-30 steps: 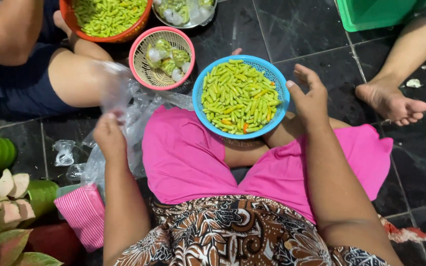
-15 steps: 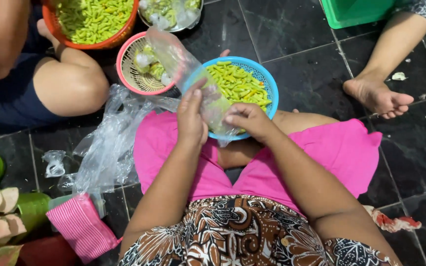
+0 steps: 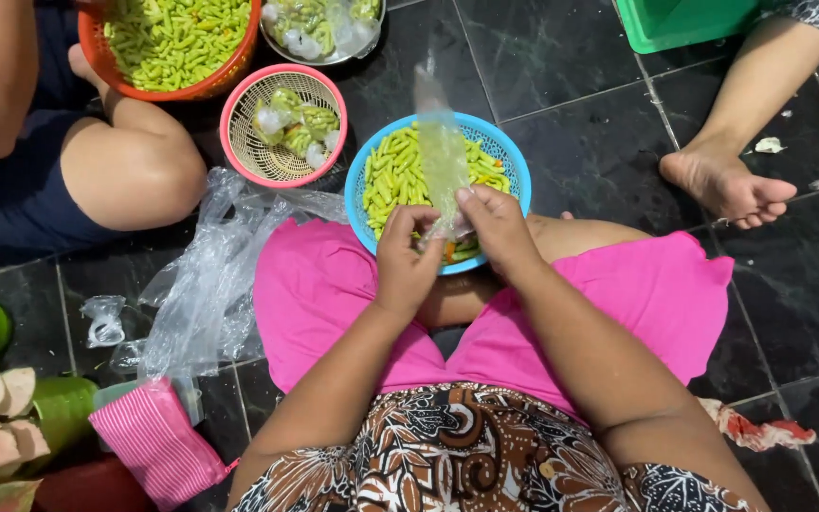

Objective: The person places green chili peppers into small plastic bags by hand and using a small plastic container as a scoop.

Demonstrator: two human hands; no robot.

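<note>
We see both of the person's hands meeting over the near rim of a blue basket (image 3: 514, 171) filled with green chillies (image 3: 392, 175), which sits on the dark tiled floor (image 3: 580, 123) just beyond the pink shorts (image 3: 334, 294). The left hand (image 3: 405, 261) and the right hand (image 3: 497, 228) pinch between them the lower end of 1 small clear plastic bag (image 3: 443, 156), fingers closed on it, and the bag stands up over the chillies, thin and see-through. To the left of the blue basket lies a heap of crumpled clear plastic bags (image 3: 206, 294) on the floor, touching the edge of the shorts. Beyond that sits a pink basket (image 3: 239, 142) holding small filled packets, and past it an orange basket (image 3: 191, 90) of more green chillies, beside another person's bent knee (image 3: 139, 171). A metal bowl (image 3: 334, 57) with more packets sits at the top edge. At the right, a second person's bare foot (image 3: 727, 185) rests on the tiles near a green tub (image 3: 694, 24). A pink striped pouch (image 3: 158, 441) lies at the lower left.
</note>
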